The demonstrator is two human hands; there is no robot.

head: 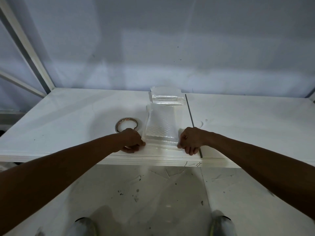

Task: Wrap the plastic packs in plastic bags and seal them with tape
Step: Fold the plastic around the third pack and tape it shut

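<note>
On a white surface (pixel 68 116), a clear plastic bag (pixel 161 123) holding a plastic pack lies at the near edge, a second pack (pixel 166 97) just beyond it and a tape roll (pixel 127 126) just left, as the left hand (pixel 132 140) and right hand (pixel 190 139) each pinch a near corner of the bag.

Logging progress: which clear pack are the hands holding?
The nearer pack, beside the tape roll: left hand and right hand pinch its front edge. The farther pack lies untouched.

Two plastic packs (pixel 161 126) (pixel 166 97), one tape roll (pixel 127 118), two hands (pixel 132 139) (pixel 190 138).
</note>
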